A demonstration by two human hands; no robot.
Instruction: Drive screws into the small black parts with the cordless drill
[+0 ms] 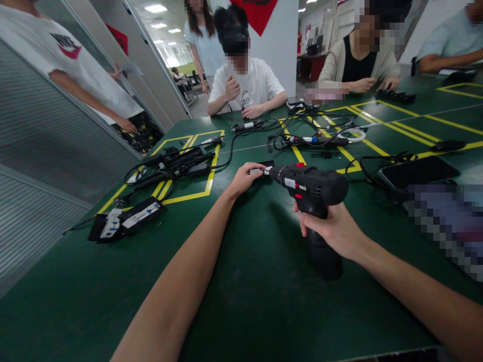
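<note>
My right hand [334, 229] is wrapped around the handle of a black cordless drill [313, 183] with red switches. The drill lies level, its chuck pointing left toward my left hand. My left hand [245, 180] is closed, fingers pinched at the drill's front end, where a small silvery piece shows. Just behind those fingertips is a dark flat piece [268, 164]. What exactly the left fingers grip is too small and partly hidden to make out.
Black cables and adapters [177, 163] lie in a yellow-taped area to the left, near black packets [128, 218]. More tangled cables [313, 141] lie ahead. At right rests a phone [418, 171]. Several people sit or stand around the green table [256, 301].
</note>
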